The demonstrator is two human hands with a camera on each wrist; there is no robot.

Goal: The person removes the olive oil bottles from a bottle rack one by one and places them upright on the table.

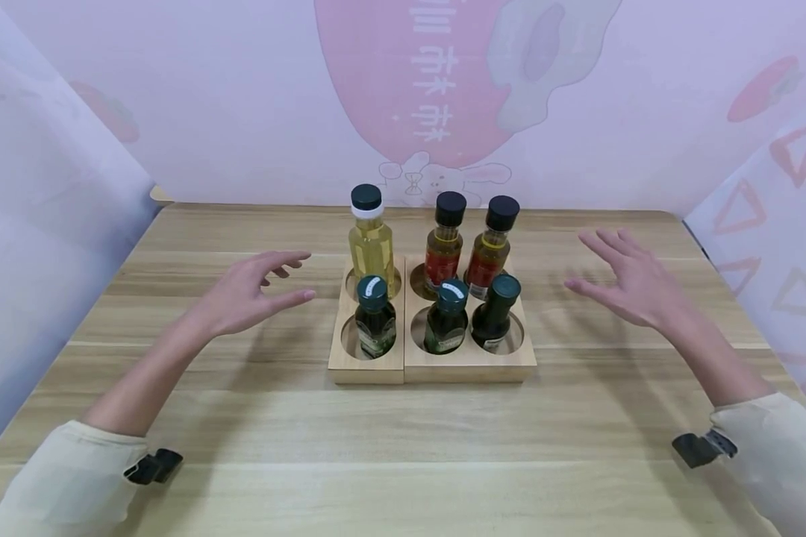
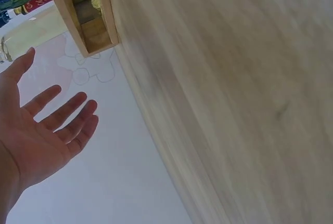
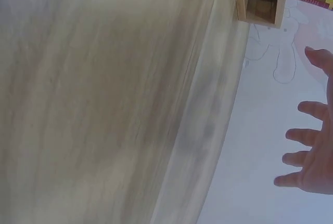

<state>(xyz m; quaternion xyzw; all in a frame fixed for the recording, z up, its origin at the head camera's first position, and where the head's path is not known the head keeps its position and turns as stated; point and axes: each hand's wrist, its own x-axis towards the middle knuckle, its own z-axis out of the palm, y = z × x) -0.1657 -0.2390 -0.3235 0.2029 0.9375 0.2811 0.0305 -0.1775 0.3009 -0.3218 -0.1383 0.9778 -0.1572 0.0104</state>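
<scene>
My left hand [image 1: 248, 292] hovers left of a wooden bottle rack [image 1: 466, 373], its fingers loosely extended and holding nothing. On the other side my right hand [image 1: 634, 287] is spread in the air, apart from everything. In the rack's narrow left section [image 1: 366, 375] stand a tall bottle of pale yellow liquid [image 1: 373, 250] and a small dark green bottle [image 1: 376, 330]. The wider section holds two red-labelled bottles [image 1: 441, 262] with black caps at the back. In front of them are two dark green bottles [image 1: 445, 332], the right one [image 1: 492, 321] tilted.
Under the rack is a wood-grain table [image 1: 403, 462]. A pale printed sheet [image 1: 242, 97] with pink and rabbit drawings rises behind it, and more sheeting hangs at both sides. Black clips [image 1: 154, 466] sit at the sleeve cuffs.
</scene>
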